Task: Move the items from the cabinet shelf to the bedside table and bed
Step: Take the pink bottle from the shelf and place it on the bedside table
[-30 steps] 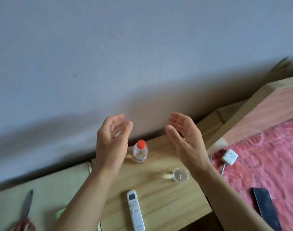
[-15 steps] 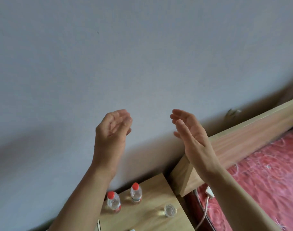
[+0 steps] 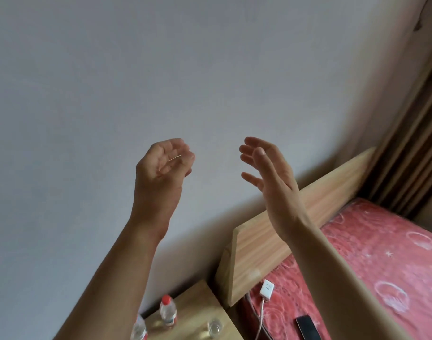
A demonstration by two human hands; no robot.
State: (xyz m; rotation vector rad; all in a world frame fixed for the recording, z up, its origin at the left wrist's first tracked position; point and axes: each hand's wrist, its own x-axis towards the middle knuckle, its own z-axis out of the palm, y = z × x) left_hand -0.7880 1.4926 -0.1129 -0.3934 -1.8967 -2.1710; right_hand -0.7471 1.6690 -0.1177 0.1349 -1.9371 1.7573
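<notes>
Bottom edge of frame: bedside tabletop (image 3: 197, 305) carries two red-capped bottles (image 3: 167, 311), one cut off by the frame and the left forearm, and a small clear glass (image 3: 215, 328). Lower right, on the red bed (image 3: 382, 266): white charger (image 3: 267, 289) with cable, dark phone (image 3: 307, 327) partly cropped. These look already delivered. Mid-frame, both hands raised before the blank wall (image 3: 112, 94), probably between trips: left hand (image 3: 161, 168) loosely curled, holding nothing; right hand (image 3: 269, 173) spread, empty. Wooden headboard (image 3: 308, 212) behind. Cabinet shelf out of view, so remaining items unknown.
</notes>
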